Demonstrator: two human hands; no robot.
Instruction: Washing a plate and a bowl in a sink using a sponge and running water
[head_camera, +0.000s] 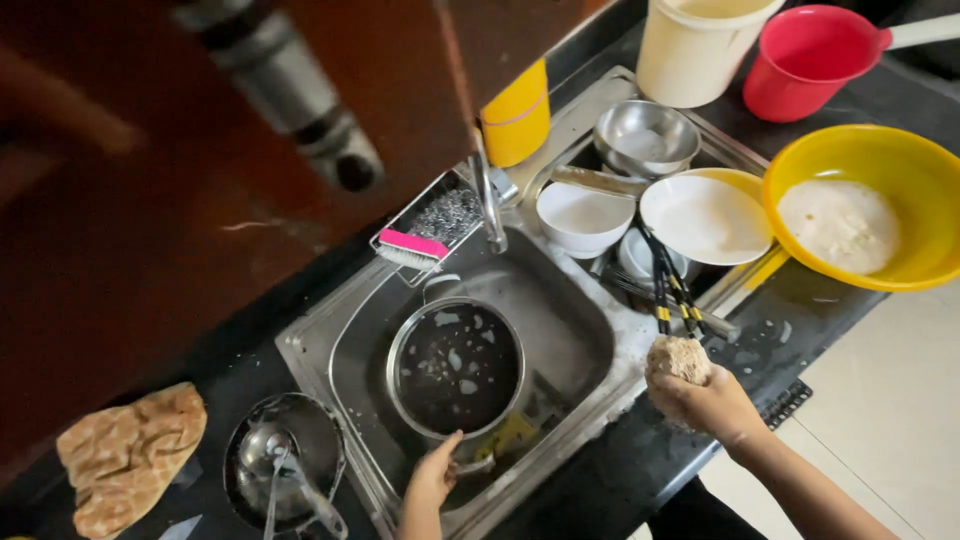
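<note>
At a steel double sink (600, 395) set in a black counter (640, 460), a person's left hand (432, 478) grips the near rim of a round pot (455, 368), thumb curled over the edge, the other fingers hidden below it. The pot sits in the L basin, just beyond the fingertips, dark water and pale scraps inside. A yellow sponge (510, 435) lies in the basin just R of that thumb.

The right hand (705, 402) is held over the counter's front edge, fingers closed tight round a beige scrubber (679, 358), which sticks up above the knuckles.

Beyond the R-hand fingers, w/ a short gap, black chopsticks (668, 285) lean out of the far basin, which is stacked w/ a white bowl (582, 215), a white plate (705, 218) and a steel bowl (645, 135). Further R of them sits a big yellow basin (900, 160) w/ white foam inside. At the far edge stand a cream bucket (695, 45) and a red dipper (805, 60).

Past the pot, well beyond the L fingertips, the tap (488, 200) stands by a wire caddy (400, 235) holding steel wool (447, 213) and a pink brush (412, 247); a yellow bottle (517, 120) is behind.

L of the left hand, on the counter: a small steel pan (300, 430) w/ spoons (275, 470) in it, then a tan cloth (125, 455).
</note>
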